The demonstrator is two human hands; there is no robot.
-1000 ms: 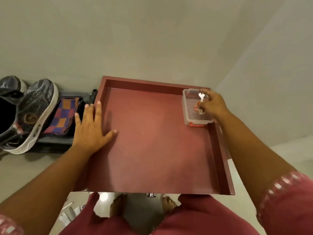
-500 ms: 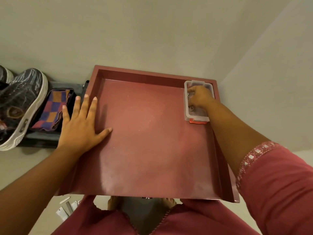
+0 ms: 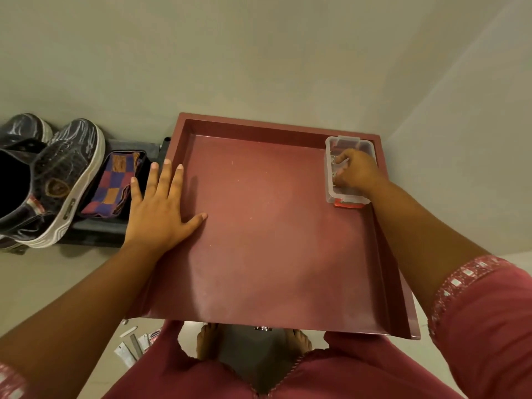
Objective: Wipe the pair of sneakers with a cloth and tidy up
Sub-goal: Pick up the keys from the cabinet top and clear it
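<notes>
— Sneakers (image 3: 54, 180) are parked where, relative to the fingers?

— Well beyond the outstretched fingertips of the left hand (image 3: 158, 208), on a dark tray (image 3: 95, 234), with the checked cloth (image 3: 115, 188) folded just beside those fingertips, between sneakers and hand.

— How is that hand held?

— Flat, fingers straight and spread, pressed across the left wall of the maroon drawer (image 3: 273, 226); likely so the drawer is steadied.

— And the other one?

— The right hand (image 3: 355, 172) is sunk into a clear plastic box (image 3: 348, 145) at the drawer's far right corner. Its fingers are curled inward, with small metal pieces, perhaps keys, glimpsed at the fingertips; whether they are pinched cannot be told. Tidying seems to be under way.
</notes>
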